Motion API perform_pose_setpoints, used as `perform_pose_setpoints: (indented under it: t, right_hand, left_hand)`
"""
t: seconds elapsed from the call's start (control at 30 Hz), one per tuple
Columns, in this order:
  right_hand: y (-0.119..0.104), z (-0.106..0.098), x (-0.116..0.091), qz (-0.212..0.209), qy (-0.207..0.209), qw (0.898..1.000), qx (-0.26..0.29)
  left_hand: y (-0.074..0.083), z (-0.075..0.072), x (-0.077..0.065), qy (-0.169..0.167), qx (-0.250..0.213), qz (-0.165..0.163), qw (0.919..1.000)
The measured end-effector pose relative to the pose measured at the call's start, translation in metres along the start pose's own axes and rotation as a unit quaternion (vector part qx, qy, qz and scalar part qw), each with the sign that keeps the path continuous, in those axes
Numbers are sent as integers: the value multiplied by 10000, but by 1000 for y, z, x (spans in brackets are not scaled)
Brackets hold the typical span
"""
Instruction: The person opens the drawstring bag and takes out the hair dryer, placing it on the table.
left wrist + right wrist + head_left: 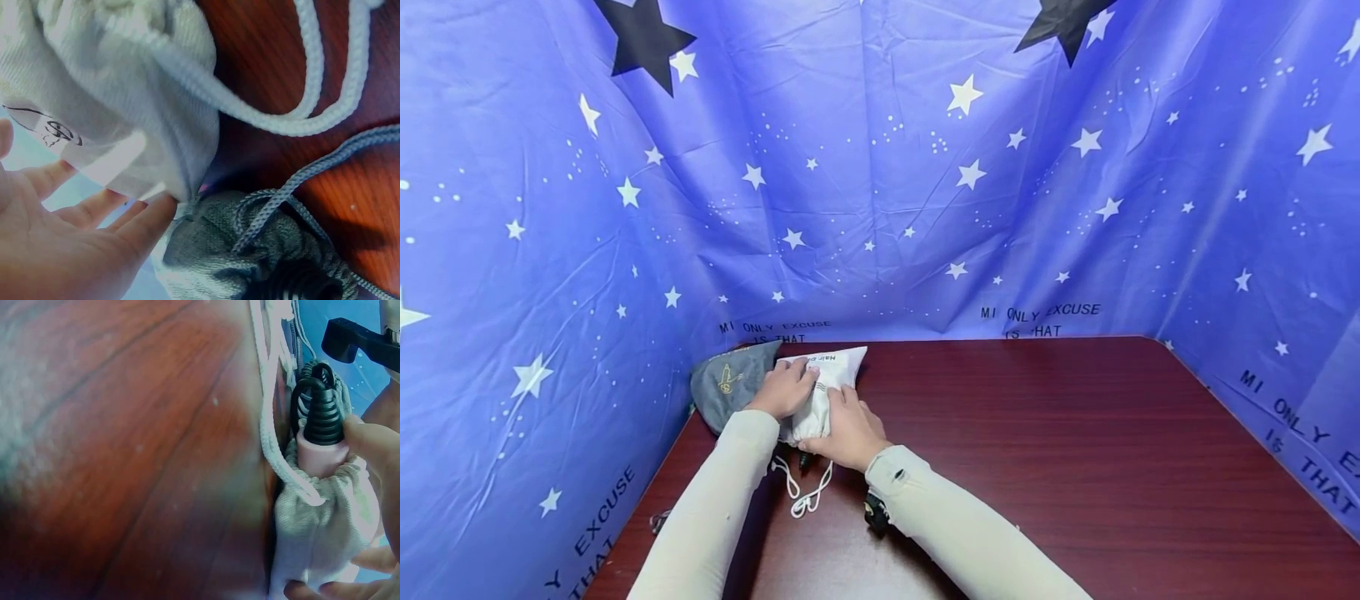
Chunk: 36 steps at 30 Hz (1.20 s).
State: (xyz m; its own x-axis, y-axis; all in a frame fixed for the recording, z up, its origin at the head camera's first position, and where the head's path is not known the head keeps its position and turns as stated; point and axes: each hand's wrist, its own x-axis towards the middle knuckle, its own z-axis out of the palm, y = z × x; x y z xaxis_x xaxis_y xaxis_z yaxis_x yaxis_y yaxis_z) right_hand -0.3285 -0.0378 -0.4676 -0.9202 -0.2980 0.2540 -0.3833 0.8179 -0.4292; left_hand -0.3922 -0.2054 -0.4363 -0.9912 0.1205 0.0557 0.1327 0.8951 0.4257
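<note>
A white drawstring bag (810,417) lies at the table's back left, with "Hair" printed near its far end. From its gathered mouth pokes a pink handle end (320,459) with a ribbed black cord sleeve (324,419). My right hand (852,429) holds the bag's right side, thumb by the mouth and fingers farther along. My left hand (785,390) rests on its left side, fingers extended and fingertips against the cloth. Close beside it on the left is a dark grey drawstring bag (722,387) with a yellow print; a black ribbed part (303,281) shows at its mouth.
White drawstrings (805,504) trail over the dark red wooden table (1037,458) toward me. A grey drawstring (337,153) runs from the grey bag. Blue star-printed curtains (880,167) enclose the table at the back and sides.
</note>
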Motion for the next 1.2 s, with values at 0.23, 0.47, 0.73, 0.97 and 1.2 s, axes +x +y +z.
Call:
perform_pose_setpoints:
  t: [0.23, 0.47, 0.73, 0.97, 1.2]
  right_hand:
    - [2, -1, 0, -10, -120, 9999, -51]
    - [6, -3, 1, 14, -262, 9996, 50]
    - [9, -6, 0, 45, -287, 9994, 191]
    - [12, -4, 2, 177, -19, 9998, 103]
    - [14, -6, 1, 225, -36, 9997, 126]
  left_hand:
    - [2, 0, 2, 32, 191, 52, 9998]
    - [3, -1, 1, 26, 242, 105, 9996]
    - [4, -2, 1, 97, 274, 117, 9995]
    - [11, -4, 1, 215, 250, 249, 9991]
    - [12, -2, 2, 180, 302, 164, 9992]
